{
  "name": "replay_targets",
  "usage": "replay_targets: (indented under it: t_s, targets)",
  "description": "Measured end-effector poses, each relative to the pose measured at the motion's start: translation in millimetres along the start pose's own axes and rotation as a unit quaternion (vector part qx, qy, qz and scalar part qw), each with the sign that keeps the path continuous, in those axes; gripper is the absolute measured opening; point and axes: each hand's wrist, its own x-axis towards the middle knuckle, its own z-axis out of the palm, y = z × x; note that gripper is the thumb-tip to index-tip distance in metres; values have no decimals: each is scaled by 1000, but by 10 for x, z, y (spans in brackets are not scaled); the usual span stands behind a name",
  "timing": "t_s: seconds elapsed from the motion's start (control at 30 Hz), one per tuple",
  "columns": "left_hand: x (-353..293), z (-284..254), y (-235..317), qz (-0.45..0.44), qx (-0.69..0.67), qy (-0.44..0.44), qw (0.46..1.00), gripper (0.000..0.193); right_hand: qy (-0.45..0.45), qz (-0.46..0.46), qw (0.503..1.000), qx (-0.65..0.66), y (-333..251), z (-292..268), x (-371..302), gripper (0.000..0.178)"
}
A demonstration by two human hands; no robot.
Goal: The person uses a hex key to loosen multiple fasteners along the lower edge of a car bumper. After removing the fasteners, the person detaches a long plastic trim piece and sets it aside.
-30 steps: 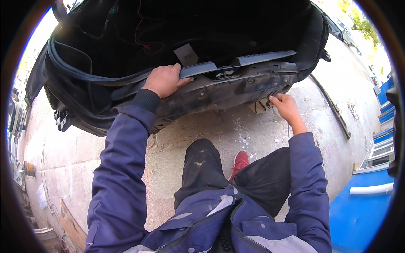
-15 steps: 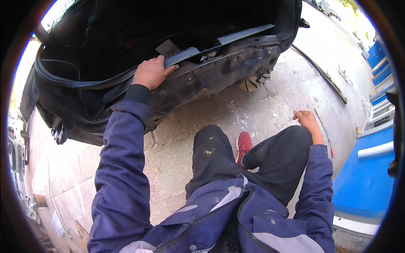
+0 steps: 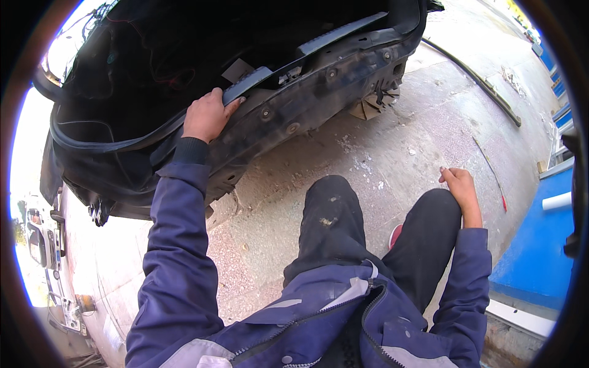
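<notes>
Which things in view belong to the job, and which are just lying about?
Job, judging by touch:
dark car body, left hand on its rim

Apparently just lying about:
long dark strip on the ground
red-ended rod near right hand
white tube

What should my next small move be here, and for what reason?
Perhaps reach the right hand toward the red-ended rod, which lies on the ground beyond it. That hand is beside the right knee, away from the car, while the left hand rests on the grey strip at its edge and might steady you. Whether the right hand holds anything is unclear.
</notes>
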Motion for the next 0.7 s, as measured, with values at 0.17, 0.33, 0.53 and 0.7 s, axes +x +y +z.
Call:
replay_targets:
  t_s: [0.17,0.33,0.53,0.7]
  targets:
    - [15,79,-2,2,4,18,1000,60,4,-14,1000,11,223,7,184,42]
    - [29,93,-11,-10,23,3,1000,57,75,-96,993,7,-260,1,863,43]
    - [48,50,33,-27,1,-43,999,56,-38,-159,918,362,-1672,-350,1882,39]
    - [61,-19,101,-63,-16,-84,994,54,-206,-241,716,622,-2671,-396,2266,31]
